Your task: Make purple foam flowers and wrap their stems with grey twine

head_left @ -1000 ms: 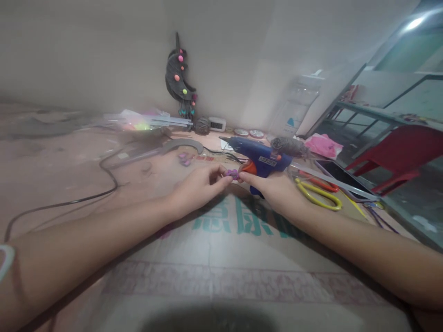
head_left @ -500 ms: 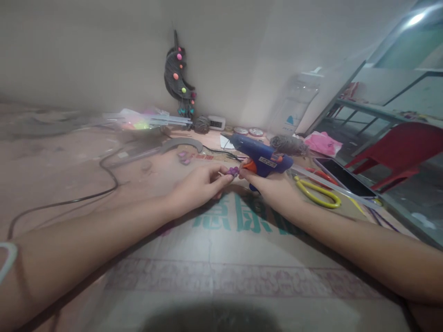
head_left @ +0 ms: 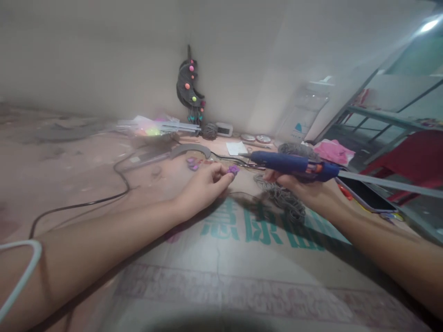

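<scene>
Between the thumb and fingers of my left hand (head_left: 212,184) is pinched a small purple flower (head_left: 233,170). My right hand (head_left: 294,184) is wrapped round a blue glue gun (head_left: 287,163), its nozzle pointing left toward the flower but apart from it. A clear glue stick (head_left: 384,180) juts from the gun's rear. Loose grey yarn (head_left: 284,198) lies on the table under the right hand. More small purple pieces (head_left: 192,163) rest just behind my left hand.
A dark cord (head_left: 86,203) runs along the left. Farther back are a grey crescent ornament (head_left: 187,87) with coloured balls, a yarn ball (head_left: 209,131), a white card (head_left: 236,148) and a clear bottle (head_left: 304,110). A phone (head_left: 367,191) and pink cloth (head_left: 334,152) lie at right.
My right hand has moved right, away from the flower, and the glue gun now lies more level. Loose grey yarn shows beneath it. The left hand still holds the flower.
</scene>
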Tool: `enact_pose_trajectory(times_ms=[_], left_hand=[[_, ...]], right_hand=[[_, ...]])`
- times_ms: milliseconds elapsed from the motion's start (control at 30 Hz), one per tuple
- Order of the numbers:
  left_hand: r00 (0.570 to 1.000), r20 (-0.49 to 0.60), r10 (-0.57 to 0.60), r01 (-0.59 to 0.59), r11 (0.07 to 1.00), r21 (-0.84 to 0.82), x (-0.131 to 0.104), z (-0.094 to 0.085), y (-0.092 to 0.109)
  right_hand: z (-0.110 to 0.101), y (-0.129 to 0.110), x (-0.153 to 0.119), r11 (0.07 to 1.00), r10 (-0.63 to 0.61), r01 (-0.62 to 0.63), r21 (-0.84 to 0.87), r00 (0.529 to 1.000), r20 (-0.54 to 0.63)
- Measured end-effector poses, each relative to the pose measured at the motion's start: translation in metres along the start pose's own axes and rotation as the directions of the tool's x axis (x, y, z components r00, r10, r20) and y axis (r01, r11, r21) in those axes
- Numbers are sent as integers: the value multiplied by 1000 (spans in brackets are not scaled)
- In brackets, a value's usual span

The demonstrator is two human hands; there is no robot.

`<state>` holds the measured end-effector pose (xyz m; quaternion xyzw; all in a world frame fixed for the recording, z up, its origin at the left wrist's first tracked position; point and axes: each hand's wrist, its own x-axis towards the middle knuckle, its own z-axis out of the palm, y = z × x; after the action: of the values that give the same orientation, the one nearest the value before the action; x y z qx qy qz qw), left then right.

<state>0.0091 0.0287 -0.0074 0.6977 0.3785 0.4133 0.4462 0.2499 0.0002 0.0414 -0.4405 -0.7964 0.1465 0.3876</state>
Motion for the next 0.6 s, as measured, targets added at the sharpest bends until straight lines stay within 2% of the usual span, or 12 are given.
enact_pose_trajectory(times_ms=[167, 333, 600], left_hand=[[998, -60, 32, -29, 999, 42, 0, -2, 2], [995, -74, 65, -58, 993, 100, 0, -2, 3], [994, -86, 64, -55, 993, 104, 2, -3, 3]], right_hand=[[11, -2, -6, 988, 56, -67, -138, 995, -84], [15, 0, -6, 983, 124, -130, -130, 991, -58], [21, 9, -6, 978, 106, -119, -169, 991, -87]])
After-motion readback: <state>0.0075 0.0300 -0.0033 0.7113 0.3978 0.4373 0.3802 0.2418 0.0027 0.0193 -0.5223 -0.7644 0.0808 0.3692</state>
